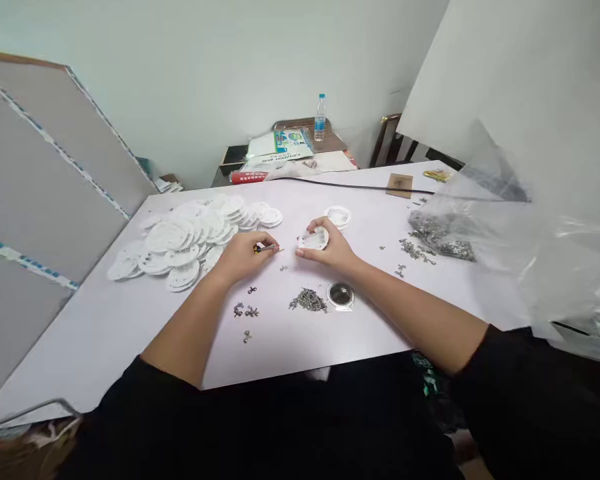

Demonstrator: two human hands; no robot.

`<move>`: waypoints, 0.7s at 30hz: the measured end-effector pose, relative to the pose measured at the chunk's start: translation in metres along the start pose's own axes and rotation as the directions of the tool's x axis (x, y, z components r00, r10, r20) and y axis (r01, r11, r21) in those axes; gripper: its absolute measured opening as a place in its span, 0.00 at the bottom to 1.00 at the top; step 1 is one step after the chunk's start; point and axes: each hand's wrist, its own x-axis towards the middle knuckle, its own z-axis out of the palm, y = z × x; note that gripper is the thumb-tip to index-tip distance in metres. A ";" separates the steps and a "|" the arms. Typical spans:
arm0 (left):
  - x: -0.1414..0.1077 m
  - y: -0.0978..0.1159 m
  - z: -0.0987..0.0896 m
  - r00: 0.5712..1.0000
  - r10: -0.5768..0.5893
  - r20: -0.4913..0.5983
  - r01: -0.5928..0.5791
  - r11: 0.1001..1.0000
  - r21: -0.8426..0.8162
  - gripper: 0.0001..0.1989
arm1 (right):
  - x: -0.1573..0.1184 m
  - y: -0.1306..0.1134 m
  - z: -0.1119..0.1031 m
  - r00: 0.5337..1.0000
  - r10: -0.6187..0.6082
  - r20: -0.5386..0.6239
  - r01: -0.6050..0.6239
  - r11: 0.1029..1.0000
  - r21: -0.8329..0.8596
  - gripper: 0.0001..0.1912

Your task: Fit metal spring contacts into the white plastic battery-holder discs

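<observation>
- White disc [320, 239] is clamped in right-hand grip [334, 249], held over worktop [280, 347].
- Thin tool [267, 248] is pinched in left-hand grip [246, 253], at white disc's 9 o'clock, not touching.
- Disc pile [180, 233] is spread farther out, 9 o'clock.
- Metal parts [309, 300] are heaped at 6 o'clock.

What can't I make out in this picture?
In the head view:
Slim tool: partly hidden by the left hand.
Pile of white discs: lower ones covered by upper ones.
Metal pieces: too small to tell their exact shape.
Clear bag: cut off by the right edge.
</observation>
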 end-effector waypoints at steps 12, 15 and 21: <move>-0.012 0.017 0.021 0.863 0.315 0.395 -0.333 0.943 -0.026 0.12 | -0.001 0.002 -0.004 0.996 -0.031 0.087 0.035 0.998 -0.053 0.36; -0.014 0.019 0.029 0.848 0.340 0.406 -0.362 0.932 -0.024 0.12 | -0.001 0.005 -0.005 0.996 -0.027 0.087 0.031 0.998 -0.053 0.36; -0.015 0.020 0.036 0.869 0.329 0.369 -0.360 0.933 0.014 0.11 | -0.001 0.005 -0.005 0.996 -0.036 0.076 0.041 0.996 -0.076 0.35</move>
